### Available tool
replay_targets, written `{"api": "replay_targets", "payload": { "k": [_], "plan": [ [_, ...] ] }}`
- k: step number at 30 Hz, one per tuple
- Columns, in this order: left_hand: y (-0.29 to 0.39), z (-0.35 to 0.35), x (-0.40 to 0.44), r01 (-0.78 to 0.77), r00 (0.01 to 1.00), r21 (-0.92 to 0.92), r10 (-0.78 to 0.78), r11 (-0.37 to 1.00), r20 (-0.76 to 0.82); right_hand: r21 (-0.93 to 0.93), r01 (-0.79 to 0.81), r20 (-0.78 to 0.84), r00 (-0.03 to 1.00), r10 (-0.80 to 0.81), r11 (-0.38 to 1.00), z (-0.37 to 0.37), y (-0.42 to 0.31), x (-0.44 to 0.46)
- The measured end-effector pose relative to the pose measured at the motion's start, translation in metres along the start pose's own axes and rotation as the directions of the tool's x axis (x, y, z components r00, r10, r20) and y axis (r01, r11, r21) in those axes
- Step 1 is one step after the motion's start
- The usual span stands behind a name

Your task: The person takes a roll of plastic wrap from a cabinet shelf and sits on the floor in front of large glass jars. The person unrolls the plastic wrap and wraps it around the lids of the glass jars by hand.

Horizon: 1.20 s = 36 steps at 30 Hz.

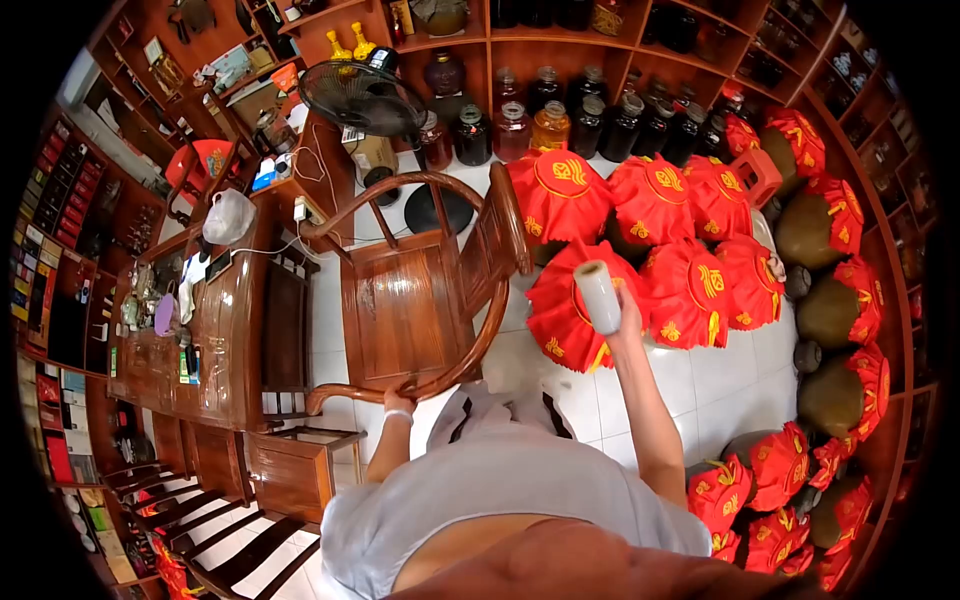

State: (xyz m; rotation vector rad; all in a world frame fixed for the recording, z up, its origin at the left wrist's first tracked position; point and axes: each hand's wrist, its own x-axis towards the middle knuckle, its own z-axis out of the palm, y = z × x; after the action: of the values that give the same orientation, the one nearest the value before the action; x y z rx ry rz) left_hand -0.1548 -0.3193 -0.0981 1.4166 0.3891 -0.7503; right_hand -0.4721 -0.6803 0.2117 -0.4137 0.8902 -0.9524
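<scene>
My right hand [629, 318] is wrapped round a roll of clear stretch film [598, 300], its cardboard core end tilted up and away from me. The roll hangs over the red cloth covers of several wine jars [567, 335], which bear yellow characters and tassels. My left hand [399, 393], with a pale band at the wrist, closes on the near arm of a brown wooden armchair [405, 310]. The chair stands in front of me, slightly left, its seat bare.
A glossy wooden desk [225, 345] with small items stands at left. A black fan [362, 98] is beyond the chair. Dark glass jars [588, 125] line the back shelf. More covered jars [830, 310] run along the right wall, near a red plastic stool [757, 177]. White tiles [745, 375] show between.
</scene>
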Motion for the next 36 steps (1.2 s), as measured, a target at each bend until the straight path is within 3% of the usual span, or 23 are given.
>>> {"api": "replay_targets", "payload": {
  "k": [2,3,5,7,9,13,14,17,20,23,25,27,29,30,31,33,35,36],
  "plan": [
    [0.017,-0.012,-0.017,-0.042,0.979,0.009,0.042,0.999,-0.197,-0.004,-0.025,0.063,0.998,0.026,1.0,0.029,0.01,0.051],
    [0.05,-0.001,-0.047,0.114,0.905,-0.38,-0.254,0.918,-0.342,-0.001,-0.042,0.116,0.992,0.042,0.999,0.047,0.015,0.071],
    [0.053,-0.029,-0.05,0.039,0.862,-0.282,-0.175,0.959,-0.476,-0.085,-0.118,0.162,0.978,0.131,0.989,0.085,0.025,0.096],
    [0.061,-0.051,-0.056,0.042,0.835,-0.316,-0.207,0.948,-0.509,-0.167,-0.194,0.188,0.956,0.225,0.967,0.118,0.042,0.113],
    [0.067,-0.056,-0.071,-0.064,0.785,-0.307,-0.142,0.95,-0.604,-0.213,-0.187,0.209,0.95,0.232,0.959,0.127,0.079,0.147],
    [0.066,-0.075,-0.082,-0.065,0.712,-0.369,-0.216,0.927,-0.668,-0.367,-0.299,0.245,0.882,0.402,0.881,0.172,0.078,0.114],
    [0.062,-0.088,-0.078,-0.027,0.758,-0.346,-0.207,0.938,-0.619,-0.393,-0.306,0.215,0.886,0.41,0.867,0.174,0.078,0.109],
    [0.078,-0.08,-0.088,-0.051,0.662,-0.342,-0.225,0.938,-0.715,-0.495,-0.408,0.193,0.809,0.555,0.767,0.186,0.074,0.101],
    [0.091,-0.083,-0.094,-0.028,0.578,-0.253,-0.191,0.967,-0.793,-0.545,-0.445,0.222,0.741,0.633,0.711,0.188,0.083,0.097],
    [0.095,-0.104,-0.091,-0.041,0.602,-0.201,-0.136,0.979,-0.787,-0.574,-0.465,0.218,0.707,0.673,0.675,0.185,0.096,0.094],
    [0.086,-0.115,-0.079,-0.111,0.561,-0.065,0.008,0.992,-0.828,-0.596,-0.496,0.17,0.69,0.703,0.631,0.18,0.096,0.089],
    [0.082,-0.122,-0.062,-0.084,0.492,-0.062,-0.012,0.995,-0.87,-0.575,-0.524,0.157,0.682,0.714,0.628,0.172,0.097,0.09],
    [0.077,-0.123,-0.059,0.069,0.445,0.006,-0.025,0.998,-0.895,-0.563,-0.548,0.158,0.663,0.732,0.619,0.177,0.091,0.092],
    [0.075,-0.122,-0.061,0.047,0.403,-0.034,-0.05,0.998,-0.914,-0.6,-0.544,0.175,0.626,0.76,0.586,0.174,0.089,0.098],
    [0.082,-0.114,-0.059,0.178,0.432,0.176,0.084,0.968,-0.898,-0.598,-0.571,0.176,0.591,0.787,0.563,0.168,0.088,0.107],
    [0.106,-0.1,-0.049,0.417,0.541,0.534,0.271,0.736,-0.796,-0.642,-0.592,0.183,0.5,0.847,0.487,0.164,0.087,0.124],
    [0.123,-0.082,-0.027,0.396,0.569,0.554,0.279,0.732,-0.774,-0.666,-0.549,0.123,0.588,0.8,0.506,0.17,0.081,0.147],
    [0.141,-0.053,-0.019,0.228,0.633,0.637,0.385,0.737,-0.672,-0.673,-0.557,0.107,0.578,0.809,0.486,0.178,0.079,0.164]
  ]
}}
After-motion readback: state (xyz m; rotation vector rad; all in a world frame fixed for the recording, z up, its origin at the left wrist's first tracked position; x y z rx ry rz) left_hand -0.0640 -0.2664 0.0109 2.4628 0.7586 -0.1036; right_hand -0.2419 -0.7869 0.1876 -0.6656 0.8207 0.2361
